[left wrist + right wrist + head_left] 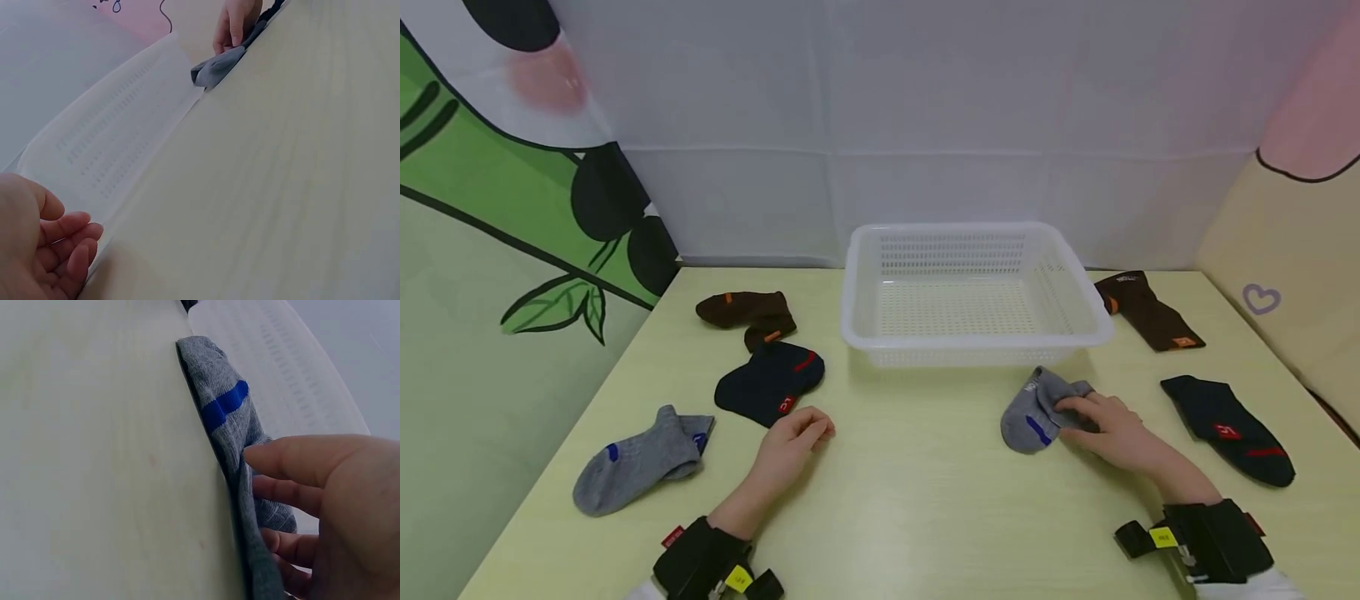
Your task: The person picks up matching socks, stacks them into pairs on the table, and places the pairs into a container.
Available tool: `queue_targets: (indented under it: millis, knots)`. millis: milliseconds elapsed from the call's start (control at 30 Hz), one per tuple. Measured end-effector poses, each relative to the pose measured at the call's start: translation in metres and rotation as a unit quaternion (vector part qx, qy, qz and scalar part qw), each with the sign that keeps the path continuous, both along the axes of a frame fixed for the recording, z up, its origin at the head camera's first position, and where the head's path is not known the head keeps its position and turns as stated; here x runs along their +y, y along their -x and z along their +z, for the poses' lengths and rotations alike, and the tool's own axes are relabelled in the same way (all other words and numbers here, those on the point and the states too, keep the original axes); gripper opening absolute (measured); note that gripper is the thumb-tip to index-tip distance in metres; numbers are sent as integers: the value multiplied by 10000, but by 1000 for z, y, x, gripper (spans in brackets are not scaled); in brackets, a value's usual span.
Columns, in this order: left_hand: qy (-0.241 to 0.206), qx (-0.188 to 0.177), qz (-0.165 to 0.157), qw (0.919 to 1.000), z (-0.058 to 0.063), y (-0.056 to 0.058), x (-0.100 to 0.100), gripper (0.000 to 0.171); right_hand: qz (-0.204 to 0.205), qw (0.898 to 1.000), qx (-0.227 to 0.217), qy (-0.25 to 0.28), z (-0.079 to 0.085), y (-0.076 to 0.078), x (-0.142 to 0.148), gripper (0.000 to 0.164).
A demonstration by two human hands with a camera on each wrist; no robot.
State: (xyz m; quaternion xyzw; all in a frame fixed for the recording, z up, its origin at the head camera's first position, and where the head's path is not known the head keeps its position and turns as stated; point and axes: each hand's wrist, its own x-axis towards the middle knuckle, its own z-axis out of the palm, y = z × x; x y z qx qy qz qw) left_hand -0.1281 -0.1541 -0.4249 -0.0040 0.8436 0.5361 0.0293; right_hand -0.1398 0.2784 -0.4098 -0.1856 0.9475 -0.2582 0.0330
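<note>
My right hand (pixel 1112 429) has its thumb and fingers at a grey sock (pixel 1030 421) with a blue stripe, lying in front of the basket. In the right wrist view the thumb and fingers pinch the fabric of this grey sock (pixel 219 403). My left hand (pixel 793 446) hovers near the table with fingers loosely curled and nothing in it. Just beyond it lies a dark navy sock (pixel 767 383) with red marks. To its left is another grey sock (pixel 640 467), its cuff folded over.
A white plastic basket (pixel 977 342) with perforated sides stands at the back. One brown sock (pixel 745 310) lies on the left, and another brown sock (pixel 1150 312) sits right of the basket. A second navy sock (pixel 1228 429) rests right of my right hand. Printed cloth walls surround the table (pixel 925 517).
</note>
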Motion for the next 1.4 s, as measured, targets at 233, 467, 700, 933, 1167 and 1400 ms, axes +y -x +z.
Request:
queue_targets:
  millis: [233, 467, 700, 933, 1167, 1400]
  knots:
    - [254, 261, -314, 9988, -4, 9, 21, 15, 245, 9993, 52, 266, -1, -2, -21, 34]
    - [593, 475, -402, 9963, -7, 17, 37, 14, 40, 9991, 119, 395, -3, -2, -44, 36]
    - [864, 1153, -928, 9852, -8, 19, 63, 11, -57, 9991, 150, 401, -6, -1, -68, 38]
    - [1354, 1619, -740, 9747, -8, 19, 82, 11, 8, 9987, 217, 467, -10, 1, -91, 37]
    - [1828, 1279, -632, 9728, -8, 16, 95, 25, 57, 9987, 291, 402, -15, 2, -107, 38]
    - [2198, 1433, -691, 9625, -8, 15, 95, 25, 127, 9972, 379, 633, -18, 0, -114, 37]
